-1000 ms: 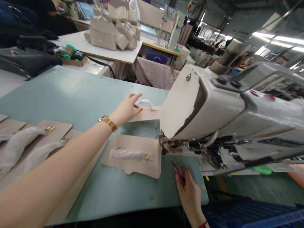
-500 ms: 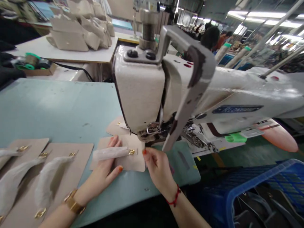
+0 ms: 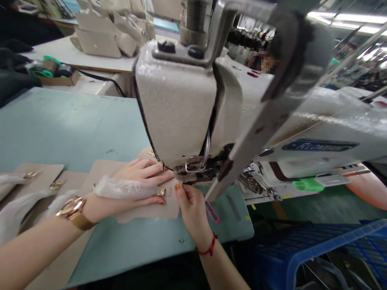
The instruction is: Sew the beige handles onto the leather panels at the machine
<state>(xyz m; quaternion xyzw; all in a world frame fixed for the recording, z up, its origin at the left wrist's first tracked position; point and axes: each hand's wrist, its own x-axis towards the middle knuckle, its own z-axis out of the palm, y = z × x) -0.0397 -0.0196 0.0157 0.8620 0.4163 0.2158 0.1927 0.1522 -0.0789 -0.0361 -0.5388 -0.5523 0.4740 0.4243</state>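
A beige leather-like panel (image 3: pixel 167 208) lies at the sewing machine (image 3: pixel 175 104), its far right edge close to the needle area. A strap wrapped in white film (image 3: pixel 127 188) arches over it and ends in a gold fitting (image 3: pixel 162 192). My left hand (image 3: pixel 140 171) lies flat on the panel, passing beneath the strap with fingers stretched toward the machine. At the panel's right edge, my right hand (image 3: pixel 193 207) is closed, thumb and finger pinching the edge. The needle and presser foot cannot be made out clearly.
More beige panels (image 3: pixel 65 251) with wrapped straps lie to the left. A blue crate (image 3: pixel 290 257) holding dark pieces stands at lower right. A pink clip-like piece (image 3: pixel 213 213) lies right of my right hand. Beige bag parts (image 3: pixel 98 40) are piled on a table behind.
My left hand has slid forward and right under the strap, toward the machine. More of the panel now shows on the left. My right hand stays at its edge. The view has moved closer.
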